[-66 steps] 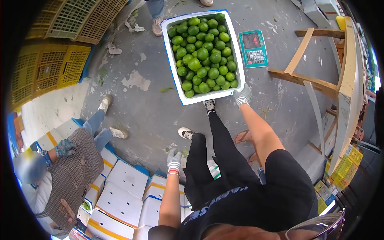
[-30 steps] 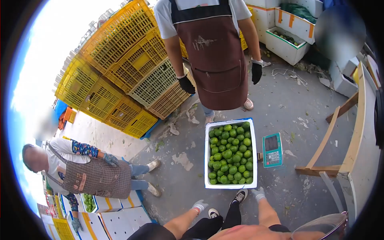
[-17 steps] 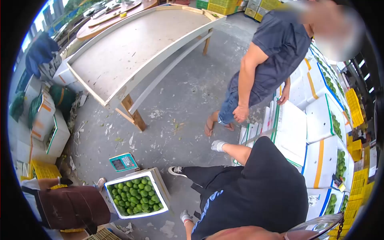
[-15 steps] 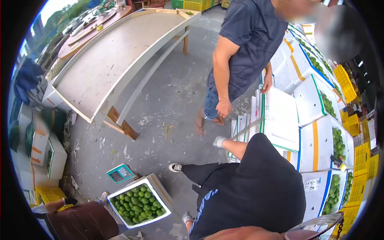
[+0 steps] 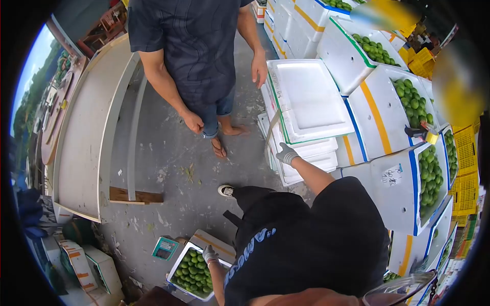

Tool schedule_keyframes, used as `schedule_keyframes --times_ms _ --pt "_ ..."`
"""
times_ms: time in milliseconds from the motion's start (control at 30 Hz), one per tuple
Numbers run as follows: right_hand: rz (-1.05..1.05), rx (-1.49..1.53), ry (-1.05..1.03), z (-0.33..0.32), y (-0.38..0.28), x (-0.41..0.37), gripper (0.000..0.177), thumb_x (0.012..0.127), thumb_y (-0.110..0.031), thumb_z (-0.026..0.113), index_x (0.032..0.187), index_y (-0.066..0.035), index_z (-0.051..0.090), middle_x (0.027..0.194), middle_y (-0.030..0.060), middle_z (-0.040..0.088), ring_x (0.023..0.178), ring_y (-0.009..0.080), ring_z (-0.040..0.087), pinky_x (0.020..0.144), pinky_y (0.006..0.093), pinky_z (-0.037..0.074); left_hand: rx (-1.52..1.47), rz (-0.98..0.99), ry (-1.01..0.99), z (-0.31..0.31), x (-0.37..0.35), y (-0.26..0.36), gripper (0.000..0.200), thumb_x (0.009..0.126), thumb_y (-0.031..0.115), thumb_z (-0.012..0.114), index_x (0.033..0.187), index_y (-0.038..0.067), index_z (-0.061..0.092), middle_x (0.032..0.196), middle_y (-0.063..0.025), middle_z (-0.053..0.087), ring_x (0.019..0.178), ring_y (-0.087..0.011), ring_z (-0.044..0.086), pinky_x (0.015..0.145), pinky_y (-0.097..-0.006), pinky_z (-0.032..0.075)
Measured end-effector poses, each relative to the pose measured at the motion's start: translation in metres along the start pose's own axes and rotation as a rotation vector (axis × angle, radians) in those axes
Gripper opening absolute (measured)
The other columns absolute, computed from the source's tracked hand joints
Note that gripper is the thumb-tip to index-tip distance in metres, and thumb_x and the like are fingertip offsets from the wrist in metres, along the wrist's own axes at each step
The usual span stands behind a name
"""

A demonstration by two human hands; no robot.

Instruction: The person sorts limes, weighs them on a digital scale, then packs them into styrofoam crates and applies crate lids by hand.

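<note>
My right hand (image 5: 287, 154), in a grey-white glove, reaches out with fingers extended at the near edge of a stack of white foam lids (image 5: 314, 153). My left hand (image 5: 210, 254), gloved as well, is over the rim of a white foam box (image 5: 217, 244), its fingers apart and no object visible in them. Round green fruit (image 5: 191, 273) fills that box. Beside the box, on the floor, is a teal scale (image 5: 165, 248) with a dark display.
Facing me stands a person in a dark shirt (image 5: 194, 56), beside the lids. Foam boxes of green fruit (image 5: 377, 115) are stacked along the right, with yellow crates (image 5: 464, 148) beyond. A long wooden-framed table (image 5: 84, 137) occupies the left. Dark brown clothing (image 5: 163, 297) shows at the bottom edge.
My view has swung, shifting the standing person and table leftward. My left hand now overlaps the fruit box's rim. My right hand remains by the lids, its fingers now visibly extended.
</note>
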State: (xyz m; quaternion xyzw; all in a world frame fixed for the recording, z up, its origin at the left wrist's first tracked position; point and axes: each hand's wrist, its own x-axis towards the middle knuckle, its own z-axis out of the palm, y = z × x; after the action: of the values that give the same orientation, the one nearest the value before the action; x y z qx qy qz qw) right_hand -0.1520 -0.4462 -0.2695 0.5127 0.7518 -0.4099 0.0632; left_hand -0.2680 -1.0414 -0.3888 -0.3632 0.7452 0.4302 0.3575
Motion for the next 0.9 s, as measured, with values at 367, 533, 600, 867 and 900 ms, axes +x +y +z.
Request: schedule_keyframes --times_ms 367,533,600,867,900 --pt "-0.014 -0.6 0.429 -0.1 -0.052 0.065 0.095 0.059 -0.053 0.065 0.133 -0.013 0.022 0.136 0.0121 0.025 0.124 0.0315 0.025 0.097 0.0468 0.027 0.493 0.292 0.047 0.079 -0.092 -0.008 0.05 0.069 0.027 0.062 0.111 0.001 0.053 0.104 -0.015 0.059 0.1 -0.0251 0.055 0.086 -0.0304 0.042" --pt "0.014 -0.704 0.251 -0.143 -0.02 0.153 0.054 0.074 -0.044 0.051 0.123 -0.021 0.043 0.127 0.0063 0.041 0.116 0.0272 0.04 0.091 0.0566 0.028 0.369 -0.056 0.132 0.063 -0.117 -0.096 0.051 0.066 0.032 0.058 0.109 0.004 0.056 0.105 -0.018 0.057 0.102 -0.0304 0.053 0.089 -0.0335 0.04" --pt "0.011 -0.941 0.176 -0.148 -0.045 0.128 0.047 0.075 -0.036 0.049 0.12 -0.022 0.045 0.121 0.0054 0.047 0.109 0.0255 0.048 0.09 0.055 0.03 0.269 -0.224 0.183 0.06 -0.145 -0.094 0.047 0.066 0.03 0.058 0.105 0.005 0.058 0.105 -0.0171 0.058 0.102 -0.0305 0.053 0.088 -0.0337 0.041" --pt "-0.405 -1.439 -0.168 -0.168 -0.004 0.208 0.025 0.075 -0.022 0.048 0.08 -0.004 0.064 0.085 0.0177 0.062 0.084 0.0322 0.06 0.071 0.039 0.049 0.112 -0.18 0.217 0.106 -0.151 -0.099 0.045 0.066 0.029 0.055 0.104 0.006 0.059 0.107 -0.0153 0.057 0.102 -0.0292 0.053 0.089 -0.0325 0.04" --pt "-0.49 -1.63 -0.252 -0.17 0.004 0.227 0.025 0.075 -0.022 0.048 0.081 -0.005 0.065 0.086 0.0166 0.062 0.084 0.0311 0.06 0.071 0.0383 0.049 0.099 -0.163 0.234 0.112 -0.159 -0.086 0.046 0.066 0.029 0.055 0.105 0.006 0.059 0.107 -0.016 0.057 0.103 -0.0297 0.053 0.089 -0.0325 0.04"
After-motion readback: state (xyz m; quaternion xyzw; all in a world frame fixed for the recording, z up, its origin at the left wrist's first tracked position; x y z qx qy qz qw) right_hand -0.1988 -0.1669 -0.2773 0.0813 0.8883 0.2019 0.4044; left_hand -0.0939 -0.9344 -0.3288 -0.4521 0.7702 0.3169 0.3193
